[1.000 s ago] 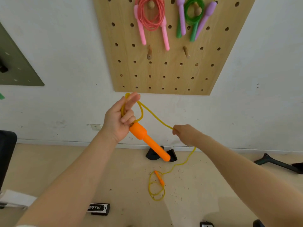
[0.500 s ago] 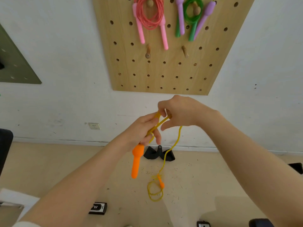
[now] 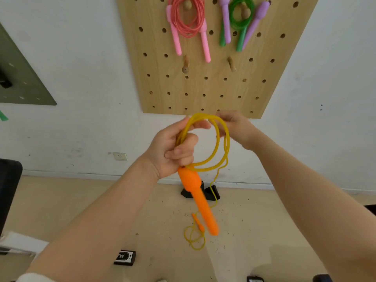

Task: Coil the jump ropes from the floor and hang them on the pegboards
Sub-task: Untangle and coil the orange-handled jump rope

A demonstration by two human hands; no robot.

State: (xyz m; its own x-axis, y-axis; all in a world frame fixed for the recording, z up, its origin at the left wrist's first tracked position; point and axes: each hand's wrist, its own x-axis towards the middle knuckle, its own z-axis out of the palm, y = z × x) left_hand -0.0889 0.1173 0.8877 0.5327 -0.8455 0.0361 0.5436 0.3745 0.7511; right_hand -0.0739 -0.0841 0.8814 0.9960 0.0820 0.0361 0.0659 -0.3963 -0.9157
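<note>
My left hand (image 3: 173, 149) grips a coil of yellow jump rope (image 3: 220, 143), and one orange handle (image 3: 200, 200) hangs from that fist. My right hand (image 3: 236, 127) pinches the coil's upper right side, just below the wooden pegboard (image 3: 203, 88). From the coil the cord trails down to the floor, where the second orange handle (image 3: 198, 221) lies beside a small loose loop. A pink rope (image 3: 189, 19) and a green rope with purple handles (image 3: 242, 17) hang coiled on upper pegs. Two lower pegs (image 3: 185, 65) stand bare.
A dark green board (image 3: 22, 82) hangs on the wall at left. On the floor lie a black object (image 3: 211, 193) by the skirting, a small black labelled box (image 3: 125, 257), and a dark chair edge (image 3: 8, 190) at far left.
Both hands have risen toward the pegboard's lower edge. Another loop has been laid into the left hand, so the coil is larger. More cord has left the floor.
</note>
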